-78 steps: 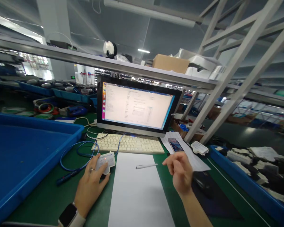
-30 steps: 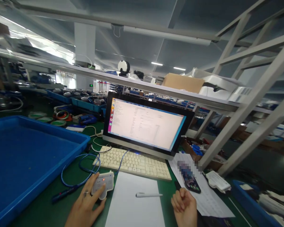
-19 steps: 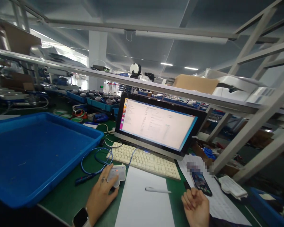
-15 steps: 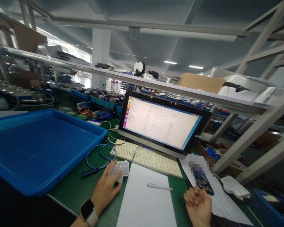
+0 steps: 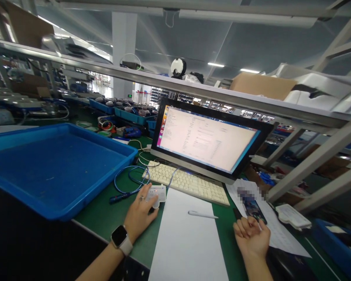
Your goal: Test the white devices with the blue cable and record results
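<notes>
My left hand [image 5: 140, 214], with a watch on the wrist, rests on the green bench with its fingers over a small white device [image 5: 160, 192]. A red light glows on the device, and part of its body is under the fingers. A blue cable [image 5: 116, 180] lies looped beside it. To the right, my right hand [image 5: 253, 239] has its fingers curled, with nothing visible in them. Just beyond that hand is a phone [image 5: 256, 210] on printed sheets. Between the hands a white sheet of paper [image 5: 187, 246] carries a pen [image 5: 203, 214].
A cream keyboard [image 5: 190, 186] lies before a lit monitor [image 5: 207, 136]. The large blue tray [image 5: 55, 168] takes up the left side. A shelf [image 5: 204, 91] with boxes crosses above the monitor, and metal struts [image 5: 312, 160] slant down on the right. A blue bin [image 5: 330, 242] stands at lower right.
The view has tilted down a little, so the bench and objects sit slightly higher and further right. My left fingers stay on the white device; my right hand's fingers have loosened slightly.
</notes>
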The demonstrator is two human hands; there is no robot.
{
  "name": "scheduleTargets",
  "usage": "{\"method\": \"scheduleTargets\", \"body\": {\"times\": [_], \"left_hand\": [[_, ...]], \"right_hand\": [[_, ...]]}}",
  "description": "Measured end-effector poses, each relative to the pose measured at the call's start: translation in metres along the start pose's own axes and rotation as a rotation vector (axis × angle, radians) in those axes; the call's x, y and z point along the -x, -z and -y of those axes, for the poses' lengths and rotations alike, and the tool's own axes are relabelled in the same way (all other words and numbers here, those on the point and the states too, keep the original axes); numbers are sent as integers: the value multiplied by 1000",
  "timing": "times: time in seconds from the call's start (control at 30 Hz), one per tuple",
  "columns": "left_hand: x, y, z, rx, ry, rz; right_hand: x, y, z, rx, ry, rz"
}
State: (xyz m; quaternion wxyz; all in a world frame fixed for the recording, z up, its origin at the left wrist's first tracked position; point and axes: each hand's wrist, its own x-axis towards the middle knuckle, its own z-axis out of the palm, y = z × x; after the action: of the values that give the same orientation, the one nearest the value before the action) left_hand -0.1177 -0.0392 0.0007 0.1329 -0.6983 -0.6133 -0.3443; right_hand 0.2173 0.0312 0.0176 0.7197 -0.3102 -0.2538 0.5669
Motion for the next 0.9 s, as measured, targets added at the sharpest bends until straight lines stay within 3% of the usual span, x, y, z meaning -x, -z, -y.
{"method": "scheduleTargets", "body": {"times": [0.33, 0.73, 0.9], "left_hand": [[-1, 2, -2, 23, -1, -11], [0, 2, -1, 37, 24, 48], [-7, 19, 4, 76, 134, 97]], "right_hand": [[1, 1, -3, 41, 25, 66], [3, -2, -2, 5, -11, 54], [2, -1, -3, -25, -44, 27]]}}
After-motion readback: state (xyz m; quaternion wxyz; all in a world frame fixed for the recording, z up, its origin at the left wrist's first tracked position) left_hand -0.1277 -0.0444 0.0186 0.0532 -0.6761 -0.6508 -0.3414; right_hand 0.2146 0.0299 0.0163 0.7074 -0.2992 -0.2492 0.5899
